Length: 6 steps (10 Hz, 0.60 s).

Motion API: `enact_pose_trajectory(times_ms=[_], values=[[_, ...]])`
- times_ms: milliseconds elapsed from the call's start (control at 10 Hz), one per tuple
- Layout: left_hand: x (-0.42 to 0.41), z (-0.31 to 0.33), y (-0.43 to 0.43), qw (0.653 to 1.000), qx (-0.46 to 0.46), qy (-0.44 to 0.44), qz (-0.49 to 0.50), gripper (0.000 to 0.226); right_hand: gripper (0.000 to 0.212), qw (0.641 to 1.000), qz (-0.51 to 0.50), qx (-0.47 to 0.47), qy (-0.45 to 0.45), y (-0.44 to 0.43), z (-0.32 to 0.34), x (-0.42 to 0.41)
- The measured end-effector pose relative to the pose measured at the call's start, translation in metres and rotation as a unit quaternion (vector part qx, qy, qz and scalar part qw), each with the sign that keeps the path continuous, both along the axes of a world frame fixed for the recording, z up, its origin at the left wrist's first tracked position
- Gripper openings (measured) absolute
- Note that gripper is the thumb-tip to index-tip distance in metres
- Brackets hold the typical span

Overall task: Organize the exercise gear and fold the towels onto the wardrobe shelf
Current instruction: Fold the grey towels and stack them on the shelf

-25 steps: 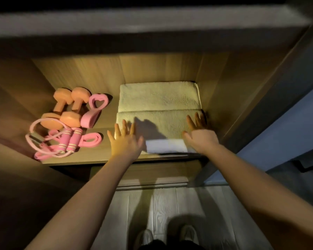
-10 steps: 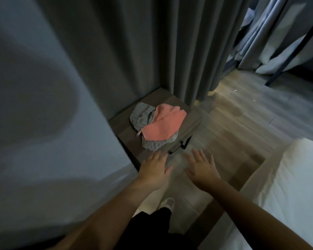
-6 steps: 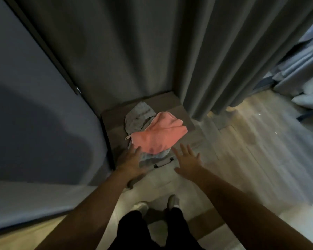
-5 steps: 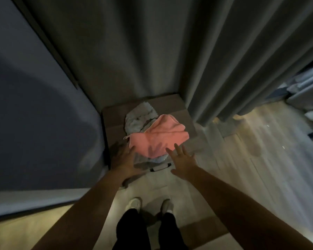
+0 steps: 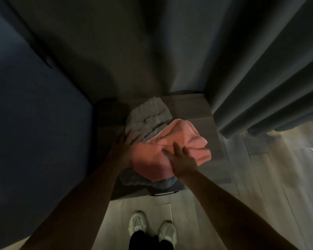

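Far right: dark curtain (image 5: 260, 73). Beside it, low table (image 5: 193, 103) bearing crumpled gray towel (image 5: 148, 114), pink towel (image 5: 188, 139) heaped on its near part. Left hand (image 5: 128, 147) at the towels' left edge, right hand (image 5: 182, 159) on the pink, fingers straight, gripping nothing. Likely unfolded and unshelved as yet.

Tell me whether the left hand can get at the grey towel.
Likely yes: the left hand lies at the uncovered edge of the grey towel; the pink towel covers only its near part.

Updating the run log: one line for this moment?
left hand: open, over grey towel | right hand: open, over pink towel | both crumpled on low table
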<state>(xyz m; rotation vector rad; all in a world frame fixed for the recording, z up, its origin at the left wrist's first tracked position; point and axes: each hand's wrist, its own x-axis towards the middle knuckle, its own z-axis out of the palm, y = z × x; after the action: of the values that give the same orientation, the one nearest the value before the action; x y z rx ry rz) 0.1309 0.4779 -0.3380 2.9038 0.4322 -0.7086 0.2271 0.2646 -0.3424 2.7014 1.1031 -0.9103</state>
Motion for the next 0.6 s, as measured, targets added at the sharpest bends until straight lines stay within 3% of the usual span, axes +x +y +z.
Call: enact_pose_trajectory(times_ms=[100, 200, 300, 500, 600], values=[[-0.003, -0.013, -0.002, 0.998, -0.043, -0.047, 0.002, 0.071, 0.052, 0.998, -0.011, 0.05, -0.041, -0.005, -0.008, 0.0], [-0.004, -0.021, -0.018, 0.987, -0.075, -0.129, 0.057, 0.034, 0.051, 0.995, -0.053, 0.078, -0.027, -0.01, -0.012, -0.001], [-0.009, -0.019, -0.036, 0.98, -0.113, -0.114, 0.121, 0.027, 0.052, 0.984, -0.117, 0.125, 0.045, -0.022, -0.005, -0.01], [-0.053, 0.041, -0.066, 0.959, -0.214, -0.018, 0.183, 0.04, 0.058, 0.981, -0.093, 0.111, 0.127, -0.068, 0.047, -0.035], [-0.085, 0.092, -0.092, 0.943, -0.254, -0.02, 0.214, 0.042, 0.055, 0.917, -0.189, 0.252, 0.245, -0.097, 0.105, -0.068]])
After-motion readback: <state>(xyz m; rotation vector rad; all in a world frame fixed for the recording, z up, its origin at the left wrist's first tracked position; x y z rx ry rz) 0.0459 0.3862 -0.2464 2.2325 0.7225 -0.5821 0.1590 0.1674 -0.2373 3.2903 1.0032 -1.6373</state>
